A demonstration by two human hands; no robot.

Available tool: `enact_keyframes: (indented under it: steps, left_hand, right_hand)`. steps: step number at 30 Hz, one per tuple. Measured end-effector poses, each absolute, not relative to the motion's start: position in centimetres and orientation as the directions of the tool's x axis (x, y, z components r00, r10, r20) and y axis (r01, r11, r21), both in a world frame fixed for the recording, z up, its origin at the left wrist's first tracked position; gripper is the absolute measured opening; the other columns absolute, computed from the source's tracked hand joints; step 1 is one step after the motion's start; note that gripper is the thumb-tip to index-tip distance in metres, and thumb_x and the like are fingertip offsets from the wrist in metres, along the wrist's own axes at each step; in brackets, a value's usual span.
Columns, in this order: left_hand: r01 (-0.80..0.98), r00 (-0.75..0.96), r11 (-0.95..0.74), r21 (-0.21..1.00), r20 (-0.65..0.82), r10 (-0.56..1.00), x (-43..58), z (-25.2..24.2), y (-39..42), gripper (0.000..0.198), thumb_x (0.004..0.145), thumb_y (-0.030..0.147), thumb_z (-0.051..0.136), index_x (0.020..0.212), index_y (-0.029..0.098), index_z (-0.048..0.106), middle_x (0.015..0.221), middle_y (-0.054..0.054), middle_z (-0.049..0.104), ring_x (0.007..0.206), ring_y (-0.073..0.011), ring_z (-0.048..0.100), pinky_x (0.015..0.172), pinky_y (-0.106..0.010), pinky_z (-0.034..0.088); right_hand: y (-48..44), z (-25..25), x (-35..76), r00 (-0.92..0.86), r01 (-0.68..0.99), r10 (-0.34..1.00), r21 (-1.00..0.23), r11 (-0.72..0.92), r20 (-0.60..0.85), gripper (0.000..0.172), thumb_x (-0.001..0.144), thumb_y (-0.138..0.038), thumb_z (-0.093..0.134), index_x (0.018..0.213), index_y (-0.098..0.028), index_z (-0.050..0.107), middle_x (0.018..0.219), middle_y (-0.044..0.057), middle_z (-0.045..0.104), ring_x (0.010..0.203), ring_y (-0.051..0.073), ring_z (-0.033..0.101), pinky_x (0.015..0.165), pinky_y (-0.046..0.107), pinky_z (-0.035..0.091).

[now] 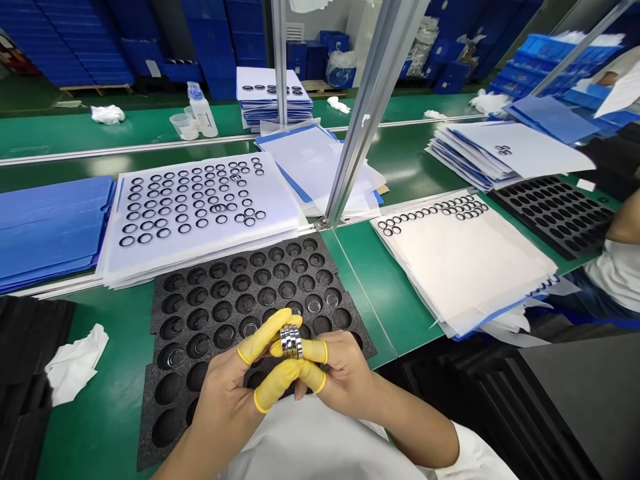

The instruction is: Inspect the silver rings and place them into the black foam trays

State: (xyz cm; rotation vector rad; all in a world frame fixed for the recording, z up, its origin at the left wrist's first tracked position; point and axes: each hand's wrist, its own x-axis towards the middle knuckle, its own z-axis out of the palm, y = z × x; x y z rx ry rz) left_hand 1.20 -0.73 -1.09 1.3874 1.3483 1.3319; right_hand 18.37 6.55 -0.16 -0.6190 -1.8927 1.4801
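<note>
Both hands over near edge of black foam tray [161, 283], close to the body.

Left hand [225, 393]: closed in a pinch on a stack of rings [291, 341]; yellow rubber caps on fingertips [265, 337].

Right hand [345, 377]: also capped, fingers closed on the same stack from the other side. Stack is shiny metal, rings face to face, held just above the tray's near rows, not touching it.

Tray: round pockets; some in the far and right rows hold rings, near-left pockets look empty.

Just beyond tray: white sheet [280, 207] with loose rings [195, 200] in rough rows.

Left of tray: crumpled white cloth [75, 367]. Beyond-left: blue sheets [50, 220].

At tray's far right corner: metal post [365, 113].

Right of tray, well apart: second sheet pile [465, 260], rings along its far edge. Farther right: a co-worker's arm [625, 223].
</note>
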Motion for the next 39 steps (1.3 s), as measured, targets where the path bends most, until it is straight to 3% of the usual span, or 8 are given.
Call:
enact_keyframes:
  steps: [8,13,16,20,23,26,35,39]
  left_hand:
    - [0.196,-0.097,-0.203,0.959,0.225,0.969,1.7,0.0,0.1,0.046,0.09,0.03,0.074,0.135,0.032,0.067,0.08,0.001,0.079,0.064,-0.0135,0.071,0.065,-0.02,0.061]
    - [0.171,-0.099,-0.212,0.962,0.231,0.968,1.4,-0.5,0.0,0.05,0.085,0.03,0.08,0.133,0.029,0.069,0.101,-0.004,0.082,0.085,-0.0197,0.078,0.078,-0.025,0.065]
    - [0.111,-0.095,-0.15,0.982,0.161,0.982,1.2,-1.0,-0.2,0.05,0.084,0.032,0.08,0.132,0.024,0.07,0.109,-0.009,0.082,0.101,-0.0256,0.078,0.089,-0.032,0.065]
    - [0.111,-0.087,-0.111,0.988,0.121,0.989,1.1,-1.2,-0.3,0.052,0.083,0.029,0.081,0.134,0.024,0.068,0.12,-0.01,0.079,0.111,-0.0279,0.075,0.095,-0.035,0.063]
    - [0.156,-0.115,-0.141,0.978,0.16,0.98,1.0,-1.1,-0.3,0.057,0.083,0.025,0.08,0.138,0.027,0.064,0.123,-0.009,0.077,0.113,-0.0274,0.075,0.098,-0.035,0.062]
    - [0.219,-0.108,-0.18,0.959,0.207,0.972,0.9,-1.0,-0.3,0.057,0.084,0.021,0.079,0.138,0.028,0.064,0.121,-0.008,0.078,0.113,-0.0271,0.074,0.098,-0.034,0.062]
    - [0.279,0.005,-0.338,0.899,0.35,0.937,0.6,-0.2,0.1,0.051,0.084,0.014,0.076,0.132,0.031,0.068,0.116,-0.003,0.08,0.102,-0.0221,0.079,0.084,-0.024,0.065]
    - [0.261,0.009,-0.391,0.882,0.403,0.915,0.7,0.0,0.3,0.047,0.085,0.016,0.077,0.129,0.03,0.07,0.116,-0.005,0.08,0.1,-0.0218,0.079,0.084,-0.025,0.065]
  right_hand:
    - [6.7,-1.5,18.4,-0.674,-0.004,0.688,-0.933,0.361,0.27,0.053,0.102,-0.058,0.047,0.072,-0.021,0.071,0.059,0.003,0.069,0.054,0.013,0.062,0.061,0.025,0.054]
    - [7.0,-1.2,18.8,-0.682,0.0,0.688,-0.941,0.337,0.246,0.046,0.1,-0.056,0.055,0.081,-0.019,0.075,0.067,0.004,0.072,0.06,0.013,0.065,0.065,0.024,0.054]
    - [7.1,0.1,19.2,-0.774,-0.006,0.627,-0.991,0.134,0.089,0.038,0.094,-0.054,0.065,0.095,-0.017,0.076,0.074,0.004,0.075,0.063,0.012,0.068,0.065,0.022,0.055]
    - [7.1,1.5,19.8,-0.895,-0.021,0.434,-0.963,-0.269,-0.102,0.054,0.087,-0.058,0.071,0.118,-0.014,0.069,0.086,0.008,0.079,0.059,0.011,0.069,0.062,0.021,0.056]
    - [7.0,1.7,19.7,-0.892,-0.031,0.411,-0.882,-0.471,-0.189,0.055,0.09,-0.063,0.064,0.106,-0.011,0.07,0.079,0.008,0.078,0.046,0.007,0.063,0.053,0.016,0.049]
    - [6.9,1.5,19.5,-0.853,-0.023,0.449,-0.84,-0.543,-0.267,0.055,0.088,-0.065,0.065,0.093,-0.01,0.07,0.077,0.008,0.077,0.047,0.006,0.063,0.049,0.015,0.043]
    - [6.8,1.4,19.2,-0.862,-0.005,0.41,-0.804,-0.595,-0.298,0.05,0.082,-0.056,0.077,0.101,-0.01,0.074,0.077,0.006,0.077,0.048,0.006,0.064,0.054,0.016,0.051]
    - [6.8,1.2,19.2,-0.859,-0.063,0.475,-0.883,-0.465,-0.189,0.04,0.088,-0.051,0.074,0.085,-0.011,0.074,0.076,0.005,0.075,0.049,0.006,0.064,0.059,0.018,0.056]
